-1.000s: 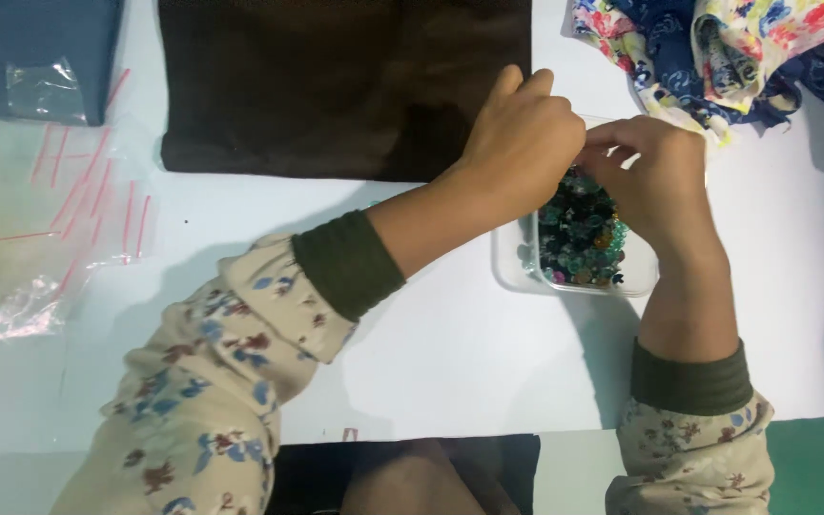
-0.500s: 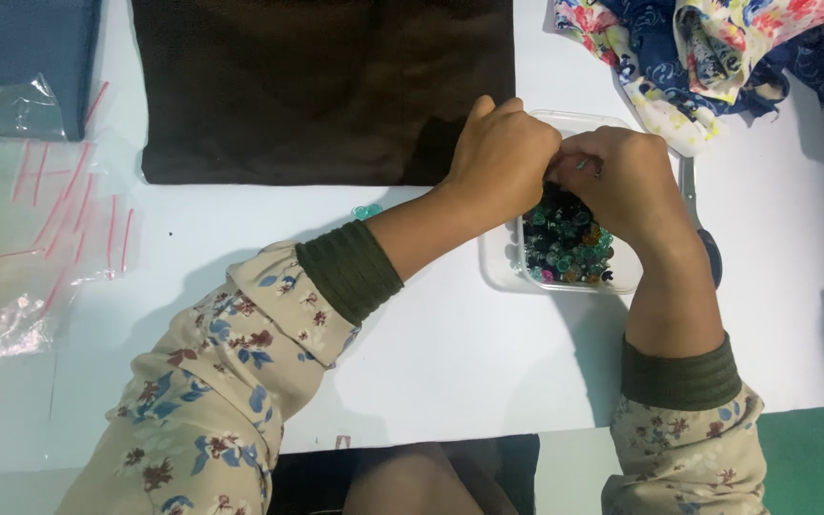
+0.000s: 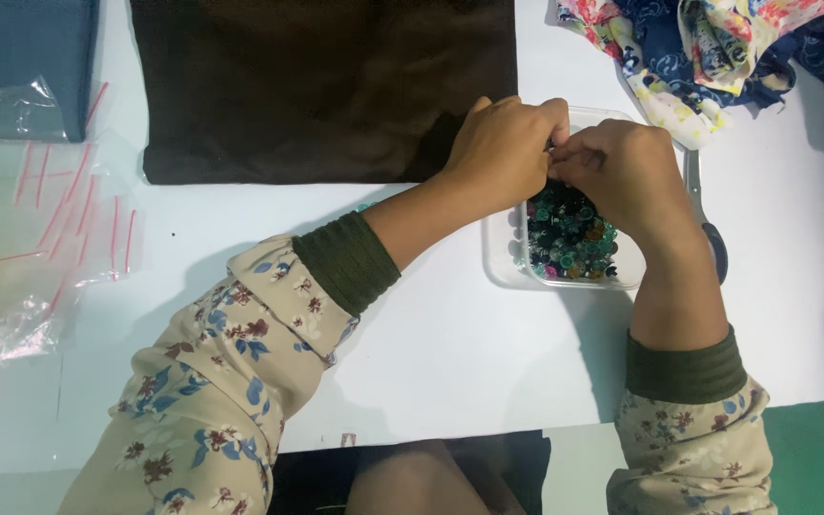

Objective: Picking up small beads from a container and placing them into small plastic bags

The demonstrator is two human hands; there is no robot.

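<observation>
Both hands meet above a clear tub of beads (image 3: 565, 243): the left hand (image 3: 503, 148) and right hand (image 3: 622, 172) pinch something too small to identify. Working directly over the tub should catch any drops. Brown cloth (image 3: 326, 86) lies just left of the tub.

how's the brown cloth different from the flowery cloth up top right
The brown cloth is one plain dark colour; the flowery cloth is a mix of blue, yellow, pink and white print. The brown cloth lies spread flat with straight edges; the flowery cloth is crumpled in a heap. The left hand overlaps the brown cloth's corner; the flowery cloth sits apart from both hands, beyond the bead tray. Both lie on the white table.
</observation>
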